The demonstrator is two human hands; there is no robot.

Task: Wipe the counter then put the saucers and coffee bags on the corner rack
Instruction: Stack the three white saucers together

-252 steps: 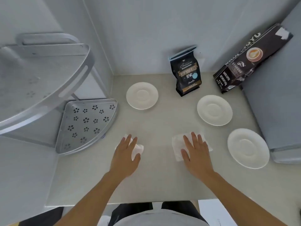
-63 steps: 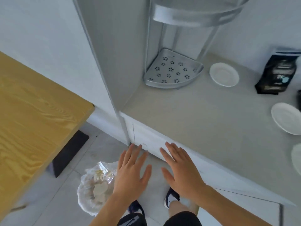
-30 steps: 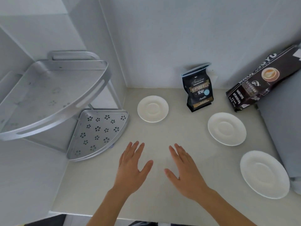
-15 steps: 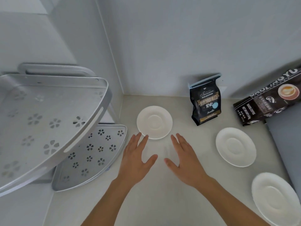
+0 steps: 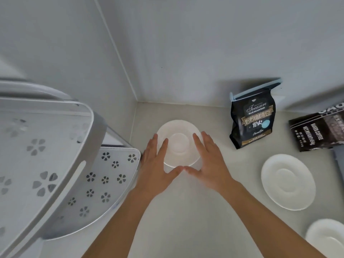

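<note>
1. We are in a home kitchen corner: a pale counter (image 5: pixel 186 220) meets plain grey walls (image 5: pixel 186 43).
2. Left of the counter's middle stands a metal corner rack (image 5: pixel 61 164) with flower-punched shelves.
3. White saucers (image 5: pixel 178 144) lie on the counter.
4. Toward its back right stand two coffee bags (image 5: pixel 253 118).

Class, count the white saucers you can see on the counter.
3: one round white ceramic saucer between both hands near the rack, one at right, and one cut off at the lower right edge; others may lie outside the frame.
</note>
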